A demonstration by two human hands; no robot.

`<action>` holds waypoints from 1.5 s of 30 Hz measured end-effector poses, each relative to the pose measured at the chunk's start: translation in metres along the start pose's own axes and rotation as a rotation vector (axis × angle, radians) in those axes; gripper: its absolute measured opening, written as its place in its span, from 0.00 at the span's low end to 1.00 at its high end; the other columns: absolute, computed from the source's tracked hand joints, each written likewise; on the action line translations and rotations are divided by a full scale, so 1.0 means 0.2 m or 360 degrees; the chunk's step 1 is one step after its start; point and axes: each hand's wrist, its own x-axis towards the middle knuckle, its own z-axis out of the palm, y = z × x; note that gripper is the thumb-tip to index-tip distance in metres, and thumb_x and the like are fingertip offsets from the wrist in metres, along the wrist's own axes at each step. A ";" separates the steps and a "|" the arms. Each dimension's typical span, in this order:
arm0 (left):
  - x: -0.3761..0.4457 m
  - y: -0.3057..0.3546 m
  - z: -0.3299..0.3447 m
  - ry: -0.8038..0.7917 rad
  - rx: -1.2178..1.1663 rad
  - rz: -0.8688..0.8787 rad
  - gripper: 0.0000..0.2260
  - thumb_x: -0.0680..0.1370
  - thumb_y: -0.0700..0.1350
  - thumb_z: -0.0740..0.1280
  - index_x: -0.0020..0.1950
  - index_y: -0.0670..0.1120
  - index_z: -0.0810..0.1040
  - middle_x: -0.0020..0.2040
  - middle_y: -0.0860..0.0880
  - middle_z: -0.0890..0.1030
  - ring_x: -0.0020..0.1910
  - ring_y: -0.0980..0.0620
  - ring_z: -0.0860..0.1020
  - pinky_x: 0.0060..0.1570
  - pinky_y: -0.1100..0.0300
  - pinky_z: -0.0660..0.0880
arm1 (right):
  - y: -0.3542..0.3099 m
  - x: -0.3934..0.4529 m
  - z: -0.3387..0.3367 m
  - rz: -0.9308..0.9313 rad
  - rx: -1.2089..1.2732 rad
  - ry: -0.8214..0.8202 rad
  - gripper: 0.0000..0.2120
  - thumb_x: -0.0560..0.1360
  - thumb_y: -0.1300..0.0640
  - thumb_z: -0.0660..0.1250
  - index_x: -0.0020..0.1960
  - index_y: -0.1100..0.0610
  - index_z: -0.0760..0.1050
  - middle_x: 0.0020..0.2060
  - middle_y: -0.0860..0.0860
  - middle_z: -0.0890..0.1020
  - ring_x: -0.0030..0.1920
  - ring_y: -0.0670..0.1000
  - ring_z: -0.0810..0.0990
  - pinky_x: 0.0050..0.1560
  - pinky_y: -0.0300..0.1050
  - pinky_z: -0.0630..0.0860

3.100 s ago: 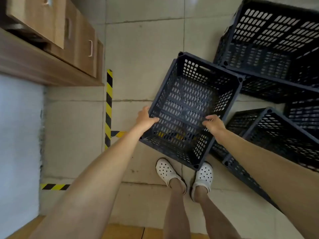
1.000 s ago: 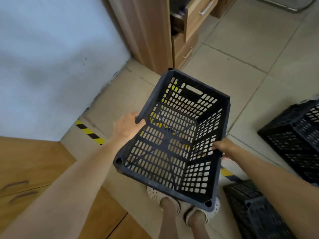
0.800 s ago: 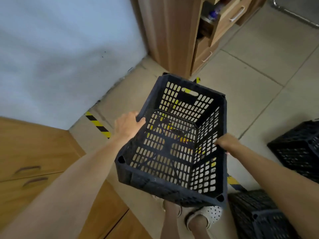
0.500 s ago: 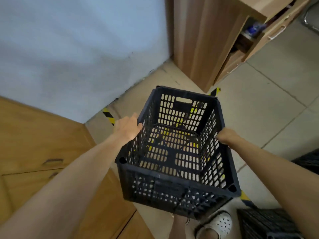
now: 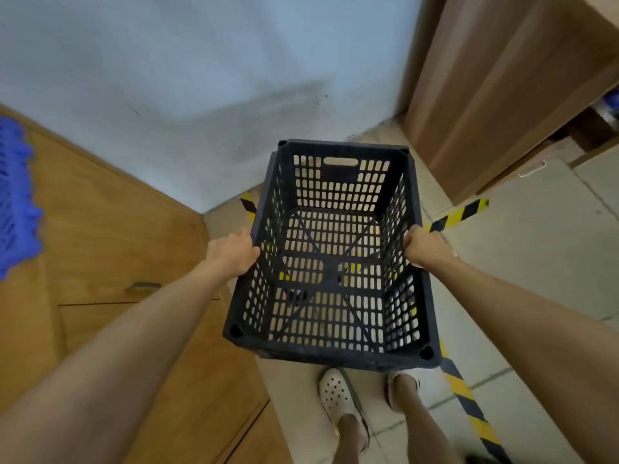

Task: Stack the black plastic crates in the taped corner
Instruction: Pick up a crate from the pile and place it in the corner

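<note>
I hold one black perforated plastic crate (image 5: 331, 354) upright in the air, open side up, empty. My left hand (image 5: 232, 254) grips its left rim and my right hand (image 5: 422, 249) grips its right rim. The crate hangs over a floor patch framed by yellow-and-black tape (image 5: 460, 214), which runs in front of a white wall between two wooden cabinets. More tape (image 5: 464, 393) runs along the floor to the lower right. Through the crate's holes I see tape below it.
A wooden cabinet (image 5: 110, 236) with drawers stands close on the left, with something blue (image 5: 15, 199) on top. A tall wooden cabinet (image 5: 502, 92) stands at the right. The white wall (image 5: 201, 78) is ahead. My feet in white clogs (image 5: 338, 400) are under the crate.
I have turned away from the other crates toward the taped corner, carrying the crate. It has levelled out and now faces the wall squarely; the other crates have left the view.
</note>
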 end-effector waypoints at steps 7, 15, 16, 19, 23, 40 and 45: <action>0.24 0.19 0.00 -0.0316 -0.0348 -0.0332 0.16 0.80 0.51 0.64 0.60 0.40 0.70 0.53 0.45 0.80 0.46 0.47 0.82 0.35 0.57 0.76 | -0.12 0.46 -0.12 -0.0163 -0.0082 -0.0024 0.16 0.75 0.60 0.59 0.63 0.60 0.69 0.61 0.64 0.74 0.61 0.64 0.73 0.57 0.53 0.74; 0.49 0.46 0.17 -0.0488 -0.0766 -0.0464 0.16 0.76 0.49 0.71 0.56 0.41 0.72 0.47 0.46 0.82 0.45 0.46 0.82 0.52 0.49 0.79 | -0.07 0.91 -0.24 -0.0213 -0.0124 -0.0048 0.14 0.80 0.58 0.55 0.60 0.64 0.73 0.59 0.66 0.76 0.56 0.63 0.76 0.52 0.50 0.73; 0.51 0.50 0.20 -0.0448 -0.0845 -0.0479 0.17 0.75 0.49 0.72 0.57 0.41 0.72 0.49 0.45 0.82 0.46 0.45 0.83 0.51 0.47 0.80 | -0.05 0.96 -0.24 -0.0195 -0.0124 -0.0039 0.14 0.80 0.57 0.55 0.59 0.64 0.74 0.58 0.66 0.76 0.54 0.63 0.76 0.50 0.50 0.72; 0.58 0.59 0.31 -0.0382 -0.0900 -0.0498 0.23 0.72 0.49 0.75 0.60 0.42 0.71 0.55 0.43 0.81 0.52 0.42 0.82 0.52 0.45 0.79 | 0.01 1.09 -0.23 -0.0156 -0.0121 -0.0058 0.14 0.79 0.56 0.58 0.57 0.63 0.75 0.58 0.64 0.76 0.53 0.62 0.77 0.48 0.47 0.70; 0.67 0.67 0.39 -0.0392 -0.0806 -0.0539 0.22 0.72 0.50 0.75 0.59 0.41 0.72 0.53 0.43 0.80 0.52 0.43 0.80 0.52 0.47 0.79 | 0.04 1.22 -0.18 -0.0101 -0.0114 -0.0052 0.11 0.79 0.56 0.58 0.55 0.60 0.76 0.56 0.61 0.77 0.50 0.61 0.78 0.49 0.47 0.74; 1.17 0.69 0.72 -0.0338 -0.0835 -0.0711 0.19 0.78 0.47 0.70 0.63 0.41 0.68 0.54 0.43 0.79 0.54 0.43 0.80 0.49 0.50 0.78 | -0.02 1.57 0.14 -0.0156 -0.0094 -0.0067 0.21 0.76 0.60 0.59 0.69 0.60 0.68 0.67 0.62 0.65 0.63 0.67 0.71 0.64 0.56 0.70; 1.36 0.70 0.73 -0.0344 -0.0984 -0.0731 0.19 0.79 0.43 0.68 0.65 0.39 0.66 0.60 0.39 0.77 0.59 0.40 0.78 0.48 0.51 0.76 | -0.15 1.73 0.08 -0.0199 0.0119 -0.0167 0.29 0.75 0.63 0.60 0.74 0.62 0.58 0.70 0.62 0.63 0.67 0.65 0.68 0.66 0.57 0.69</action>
